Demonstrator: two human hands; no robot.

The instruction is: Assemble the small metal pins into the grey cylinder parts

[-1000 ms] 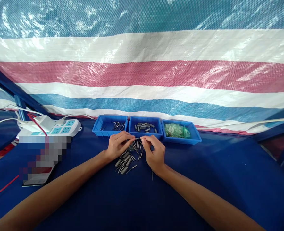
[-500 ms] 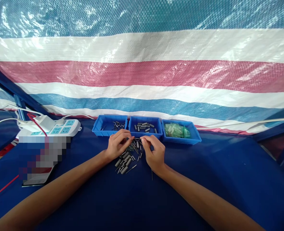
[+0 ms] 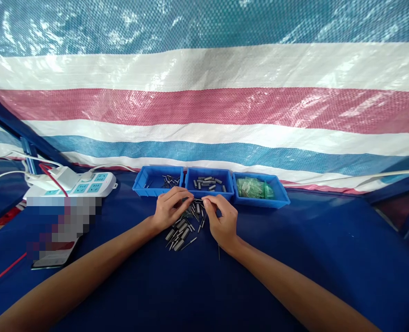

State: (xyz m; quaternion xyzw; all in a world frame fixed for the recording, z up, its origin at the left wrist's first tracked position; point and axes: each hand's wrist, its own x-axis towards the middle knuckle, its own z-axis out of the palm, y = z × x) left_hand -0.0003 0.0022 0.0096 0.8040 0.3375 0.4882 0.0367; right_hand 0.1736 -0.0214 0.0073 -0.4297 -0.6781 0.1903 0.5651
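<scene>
My left hand (image 3: 171,207) is closed in a pinch at the upper left of a loose pile of metal parts (image 3: 181,233) on the blue table. Facing it, my right hand (image 3: 222,219) pinches with thumb and forefinger; a thin dark piece seems to lie between the two sets of fingertips, too small to make out. The pile mixes grey hexagonal pieces and thin pins. Behind the hands stand three blue bins: the left bin (image 3: 158,191) holds thin pins, the middle bin (image 3: 209,192) short grey cylinders, the right bin (image 3: 281,193) green plastic packets (image 3: 255,188).
At the left lie a white power strip (image 3: 102,184) with plugs and cables, and a phone (image 3: 54,260) partly hidden by a blurred patch. One thin pin (image 3: 219,252) lies below my right hand. A striped sheet (image 3: 204,106) hangs behind the bins.
</scene>
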